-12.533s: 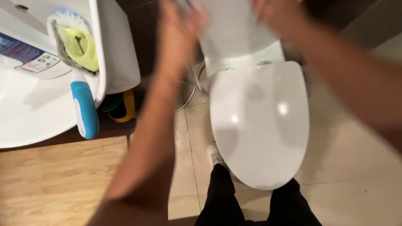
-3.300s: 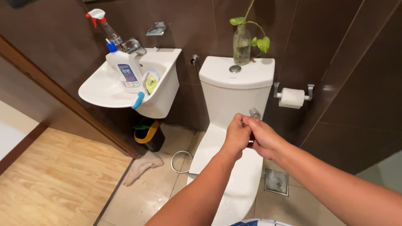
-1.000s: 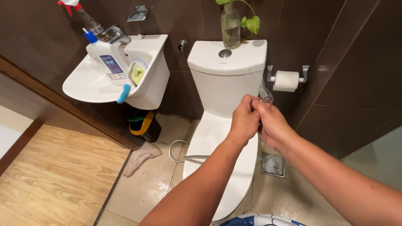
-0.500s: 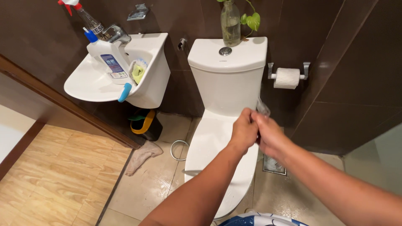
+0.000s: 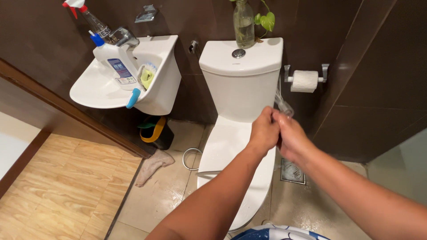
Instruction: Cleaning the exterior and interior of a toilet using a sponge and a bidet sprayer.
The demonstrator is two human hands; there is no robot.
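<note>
- The fingers of both hands are curled tight around a metal spray nozzle, whose chrome tip is seen jutting up past the knuckles; the left hand and the right hand are pressed together, touching, above the rear of the closed toilet lid.
- The white toilet is set against the dark wall, its cistern topped by a round flush button and a glass bottle with a green plant.
- A white wall basin is mounted to the left of the cistern — a chrome tap is seen at its back.
- In the basin a white bottle with a blue cap is stood, with a clear spray bottle with a red trigger behind it.
- A scrub brush with a blue handle is leaned over the basin's front rim.
- A dark bin with a yellow band is placed on the floor under the basin.
- A crumpled beige cloth is laid on the wet tiles, just beside a loop of metal hose.
- A square floor drain is set right of the toilet.
- A toilet roll is hung on a holder beside the cistern — well clear of the hands.
</note>
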